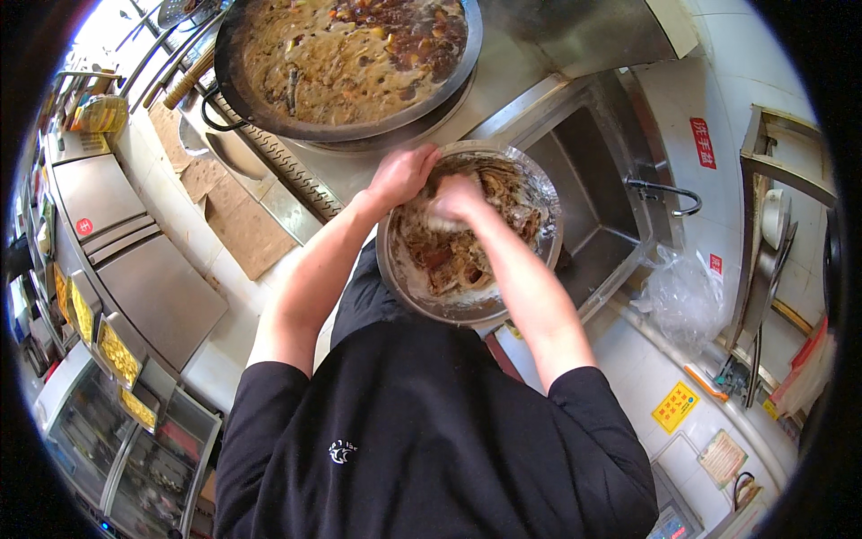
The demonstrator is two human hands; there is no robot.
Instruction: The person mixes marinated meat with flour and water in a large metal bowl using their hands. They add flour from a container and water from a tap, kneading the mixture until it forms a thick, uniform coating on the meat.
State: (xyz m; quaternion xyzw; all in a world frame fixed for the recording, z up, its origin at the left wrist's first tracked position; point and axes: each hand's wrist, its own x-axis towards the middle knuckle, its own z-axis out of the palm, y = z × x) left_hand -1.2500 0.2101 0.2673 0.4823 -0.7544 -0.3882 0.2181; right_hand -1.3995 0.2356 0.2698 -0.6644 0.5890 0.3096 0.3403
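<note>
A wide stainless steel bowl [553, 232] stands before me at the near left edge of the sink, holding brown, wet food pieces [438, 259] with whitish smears along the wall. My left hand [404, 175] grips the bowl's upper left rim. Inside the bowl, my right hand [456, 201] is blurred and pressed into the food; a pale patch shows beside it, and whether its fingers close on anything is unclear. Just above the bowl, a large wok [475, 40] with a looped handle holds foamy brown liquid with chunks in it.
At the right lies a steel sink [572, 155] with a curved faucet [673, 192]. A clear plastic bag [680, 293] hangs below it. Flattened cardboard [246, 232] lies on the floor at the left, near steel cabinets [161, 296] and trays of yellow food [118, 354].
</note>
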